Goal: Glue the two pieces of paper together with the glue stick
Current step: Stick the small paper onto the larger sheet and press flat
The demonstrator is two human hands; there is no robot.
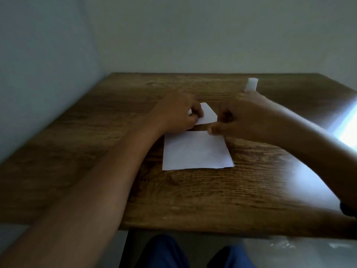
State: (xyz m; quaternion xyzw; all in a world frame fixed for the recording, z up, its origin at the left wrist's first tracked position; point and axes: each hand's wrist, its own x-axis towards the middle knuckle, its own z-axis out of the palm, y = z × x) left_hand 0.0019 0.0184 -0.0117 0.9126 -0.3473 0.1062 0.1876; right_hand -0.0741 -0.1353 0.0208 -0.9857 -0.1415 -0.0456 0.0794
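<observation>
Two white pieces of paper lie on the wooden table (193, 200). The larger sheet (196, 151) is flat near the middle. A smaller piece (209, 113) sits just beyond it, with a narrow gap of wood between them. My left hand (175, 113) pinches the smaller piece at its left edge. My right hand (243, 117) is closed at that piece's right edge, thumb tip touching the far right corner of the larger sheet. A white glue stick (251, 85) stands upright behind my right hand, partly hidden by it.
Grey walls close off the table on the left (48, 74) and at the back. Bright light glares on the table's right side (347, 130). My knees in blue trousers (166, 252) show below the table's near edge.
</observation>
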